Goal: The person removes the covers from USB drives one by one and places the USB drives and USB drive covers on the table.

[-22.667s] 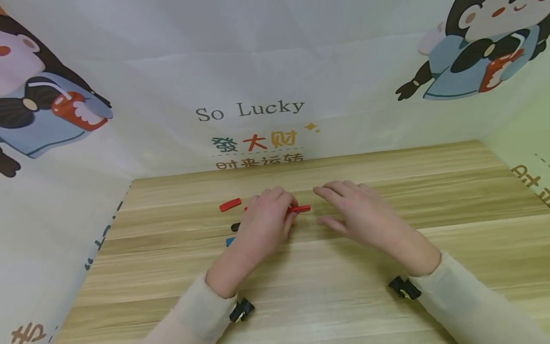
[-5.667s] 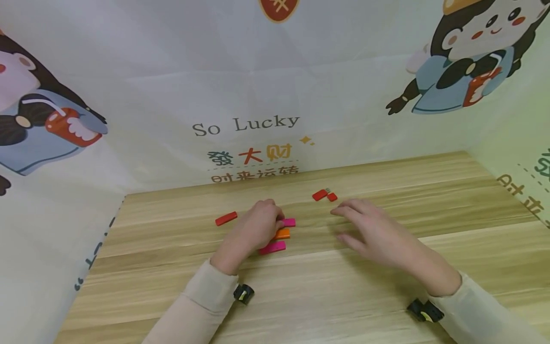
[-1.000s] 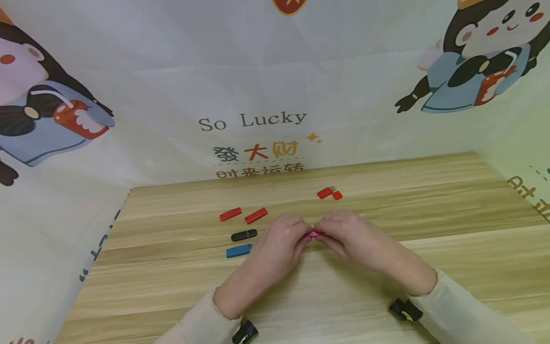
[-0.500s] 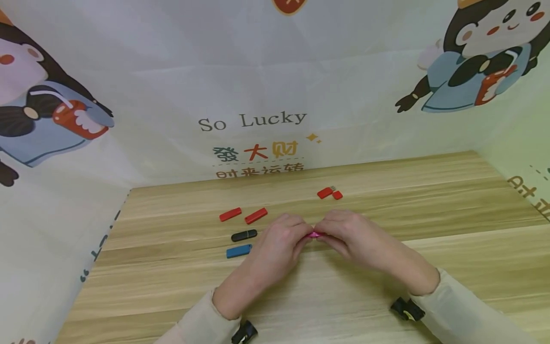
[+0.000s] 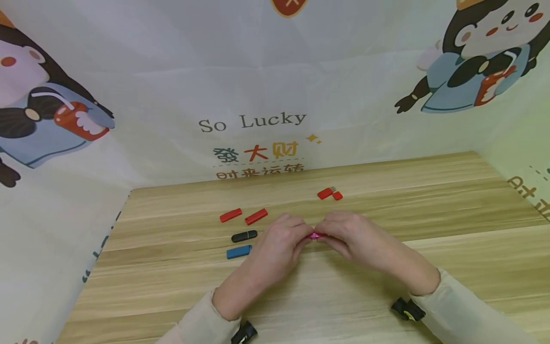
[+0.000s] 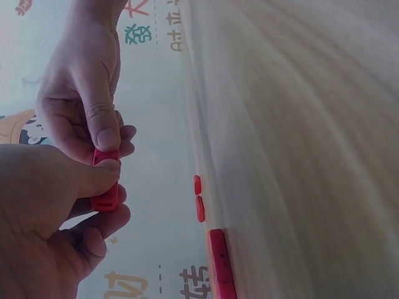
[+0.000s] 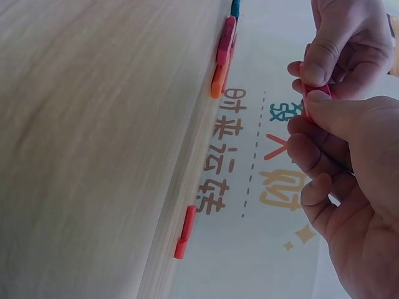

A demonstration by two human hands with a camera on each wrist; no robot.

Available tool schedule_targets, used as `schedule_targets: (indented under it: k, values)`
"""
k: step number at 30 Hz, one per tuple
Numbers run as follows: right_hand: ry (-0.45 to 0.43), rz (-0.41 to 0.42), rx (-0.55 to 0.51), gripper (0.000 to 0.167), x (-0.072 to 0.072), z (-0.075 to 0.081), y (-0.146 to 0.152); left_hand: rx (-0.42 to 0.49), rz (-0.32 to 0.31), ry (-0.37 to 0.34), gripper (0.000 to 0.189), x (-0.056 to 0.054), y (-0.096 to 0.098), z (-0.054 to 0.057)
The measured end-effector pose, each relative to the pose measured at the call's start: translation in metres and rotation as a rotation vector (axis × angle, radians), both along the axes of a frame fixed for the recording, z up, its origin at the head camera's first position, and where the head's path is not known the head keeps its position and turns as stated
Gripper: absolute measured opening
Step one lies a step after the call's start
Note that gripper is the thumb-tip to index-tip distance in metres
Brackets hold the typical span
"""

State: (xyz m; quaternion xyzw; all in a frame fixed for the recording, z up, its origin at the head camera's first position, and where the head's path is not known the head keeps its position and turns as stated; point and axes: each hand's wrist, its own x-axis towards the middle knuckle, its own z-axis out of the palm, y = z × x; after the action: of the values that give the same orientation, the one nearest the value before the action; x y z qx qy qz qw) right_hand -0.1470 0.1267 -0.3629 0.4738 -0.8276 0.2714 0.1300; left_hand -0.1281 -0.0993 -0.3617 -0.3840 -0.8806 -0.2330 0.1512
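A pink USB flash drive (image 5: 315,235) is held between both hands, raised off the table in the wrist views. My left hand (image 5: 277,248) pinches one end with thumb and fingers. At the other end, the thumb and fingers of my right hand (image 5: 361,239) pinch it too. The fingertips nearly meet and cover most of the drive; its red-pink end (image 6: 106,200) shows past the left thumb in the left wrist view. Farther back lies a red flash drive (image 5: 325,193), its metal plug bare, with its red cap (image 5: 337,195) beside it.
Left of the left hand lie two red flash drives (image 5: 230,215) (image 5: 256,216), a black one (image 5: 244,236) and a blue one (image 5: 238,252). The right wrist view shows another pink drive (image 7: 226,40) and an orange one (image 7: 217,87) on the table. A printed white cloth (image 5: 365,129) stands behind.
Earlier, my left hand reached among the drives while the right hovered apart; now both pinch the pink drive. The red drive and cap came to the back right before that. The last second shows hardly any movement.
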Motion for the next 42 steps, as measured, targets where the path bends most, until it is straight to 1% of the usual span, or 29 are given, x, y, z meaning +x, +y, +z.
schedule_targets:
  k: [14,19,25,31,37,42]
  values:
    - [0.003,0.037,-0.026,0.011,-0.0011,-0.0008,0.0011,0.007,-0.007,-0.005,0.009,0.0001,0.0005,-0.0001]
    - [0.023,0.019,-0.024,0.011,-0.0007,-0.0024,0.0003,0.014,0.006,-0.008,0.009,0.0008,0.0012,-0.0014]
    - [0.041,0.006,-0.031,0.012,-0.0002,-0.0018,-0.0002,0.014,0.017,-0.029,0.012,0.0011,0.0004,-0.0019]
    - [0.028,-0.017,-0.011,0.012,0.0005,-0.0012,-0.0002,0.009,0.028,-0.038,0.013,0.0010,0.0005,-0.0024]
    - [0.011,-0.024,-0.005,0.013,0.0012,-0.0004,-0.0003,-0.003,0.047,-0.041,0.011,0.0022,0.0010,-0.0005]
    - [-0.007,-0.040,0.018,0.013,0.0023,0.0025,-0.0002,-0.010,0.066,-0.057,0.010,0.0029,0.0019,0.0010]
